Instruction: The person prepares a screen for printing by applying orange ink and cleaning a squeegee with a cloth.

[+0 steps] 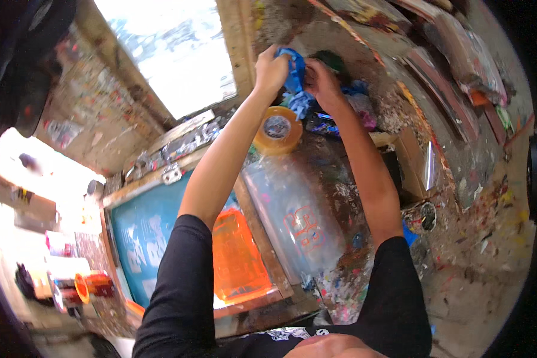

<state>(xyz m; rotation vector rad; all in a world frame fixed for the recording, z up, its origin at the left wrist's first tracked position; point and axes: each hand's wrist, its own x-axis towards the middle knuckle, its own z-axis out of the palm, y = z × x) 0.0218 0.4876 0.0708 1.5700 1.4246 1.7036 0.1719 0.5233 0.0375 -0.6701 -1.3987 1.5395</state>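
Note:
Both my arms reach forward over a paint-stained worktable. A crumpled blue cloth (294,73) hangs from my left hand (271,73), whose fingers are closed round its upper part. My right hand (324,88) is at the cloth's right edge, fingers curled toward it, its fingertips partly hidden. Lighter blue crumpled cloth (300,104) lies just below. Near my left forearm is a large roll of yellowish tape (261,141). A clear plastic sheet (280,197) with an orange print on it lies between my forearms.
To the left stands a wooden-framed printing screen (131,221) with blue-green mesh, next to an orange-inked area (238,256). A bright window (173,53) is ahead. On the right are an open cardboard box (410,161), a paint-crusted can (422,216) and stacked boards (441,89).

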